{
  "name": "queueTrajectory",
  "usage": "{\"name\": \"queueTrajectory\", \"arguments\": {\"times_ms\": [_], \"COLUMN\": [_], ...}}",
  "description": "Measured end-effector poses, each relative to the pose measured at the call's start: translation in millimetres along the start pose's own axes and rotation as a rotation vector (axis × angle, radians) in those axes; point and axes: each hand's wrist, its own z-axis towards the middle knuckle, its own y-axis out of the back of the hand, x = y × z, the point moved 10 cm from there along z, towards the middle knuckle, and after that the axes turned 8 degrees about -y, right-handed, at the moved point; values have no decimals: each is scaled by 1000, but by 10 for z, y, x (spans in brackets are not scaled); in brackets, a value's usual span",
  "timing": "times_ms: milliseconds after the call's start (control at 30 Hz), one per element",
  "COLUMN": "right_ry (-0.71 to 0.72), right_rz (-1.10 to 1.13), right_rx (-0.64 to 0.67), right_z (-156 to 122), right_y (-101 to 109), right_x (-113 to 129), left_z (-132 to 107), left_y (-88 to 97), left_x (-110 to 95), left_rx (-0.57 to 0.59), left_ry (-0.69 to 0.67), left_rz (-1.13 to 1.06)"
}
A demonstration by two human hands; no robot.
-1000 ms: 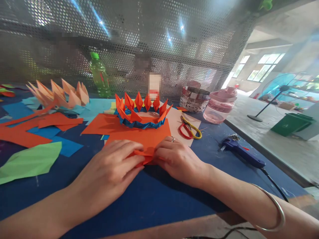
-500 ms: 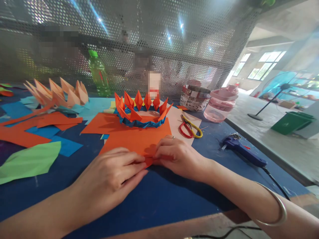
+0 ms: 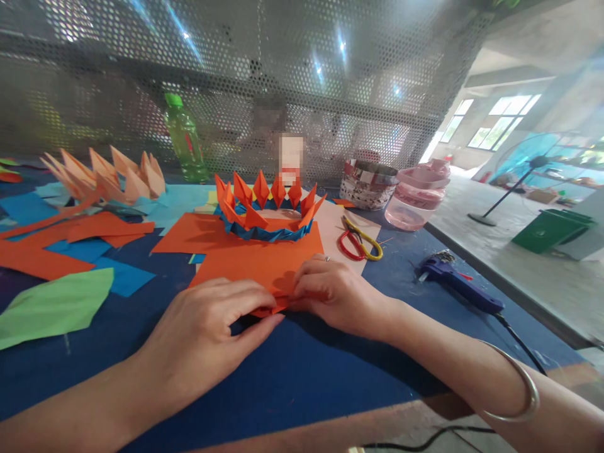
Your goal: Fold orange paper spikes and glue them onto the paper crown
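Both hands work at the near edge of an orange paper (image 3: 282,304), where a narrow folded part shows between the fingertips. My left hand (image 3: 217,327) is closed on it, the fingers on top and the thumb stretched along the near side. My right hand (image 3: 337,296), wearing a ring, pinches the paper from the right; its fingertips are partly hidden. Whether the folded part belongs to the orange sheet (image 3: 250,261) beneath, I cannot tell. Behind the hands, a paper crown (image 3: 268,234) with orange points and a blue twisted base sits on the sheet.
Scissors (image 3: 359,242) with red and yellow handles and a blue glue gun (image 3: 462,286) lie to the right. A pink bottle (image 3: 410,198), a round woven container (image 3: 369,189) and a green bottle (image 3: 186,145) stand behind. Left are a peach paper crown (image 3: 127,182) and loose paper (image 3: 61,302).
My left thumb and fingers have spread a little apart, showing more of the folded orange edge. My right hand has barely moved. The view has shifted slightly.
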Motion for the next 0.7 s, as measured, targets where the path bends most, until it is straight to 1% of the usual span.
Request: {"name": "queueTrajectory", "arguments": {"times_ms": [100, 267, 333, 533, 700], "right_ry": [-30, -238, -288, -345, -377], "right_rz": [13, 48, 55, 17, -59], "right_rx": [-6, -28, -36, -39, -30], "right_z": [8, 11, 0, -7, 2], "right_y": [-8, -32, -38, -53, -59], "right_x": [-28, -242, -298, -334, -315], "left_z": [25, 62, 72, 91, 124], "left_y": [-21, -71, -85, -131, -152], "left_x": [19, 123, 156, 247, 279], "left_rx": [22, 68, 74, 80, 80], "left_ry": [29, 168, 212, 291, 270], "left_rz": [-5, -89, -120, -202, -164]}}
